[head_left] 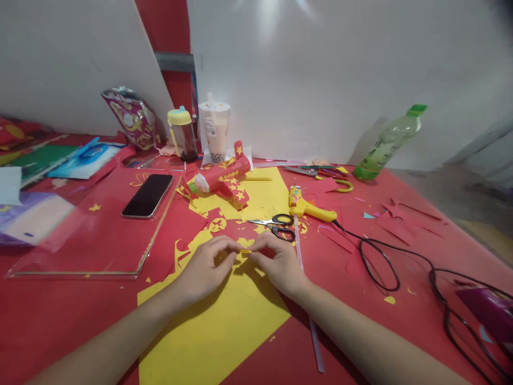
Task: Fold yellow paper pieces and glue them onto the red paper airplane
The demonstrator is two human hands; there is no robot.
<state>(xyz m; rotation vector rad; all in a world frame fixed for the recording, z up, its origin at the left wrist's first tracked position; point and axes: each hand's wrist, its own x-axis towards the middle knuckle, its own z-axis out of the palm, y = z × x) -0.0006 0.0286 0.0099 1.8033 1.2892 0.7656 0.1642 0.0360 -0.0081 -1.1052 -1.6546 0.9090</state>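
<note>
Fingers (234, 244) of the left hand (203, 267) and right hand (282, 266) pinch a small yellow strip (246, 252) above the yellow sheet (208, 334), well in from the bench's (88, 315) back edge. Its long axis runs left to right, roughly along that edge. Fingertips hide its ends. Near the bench's right edge, a purple thing (487, 307) is cut off.

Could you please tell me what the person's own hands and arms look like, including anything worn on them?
The left hand and right hand are ungloved, with no rings to be seen. The left forearm and right forearm are bare, with no sleeve, watch or bracelet showing. The fingernails are too small to judge.
</note>
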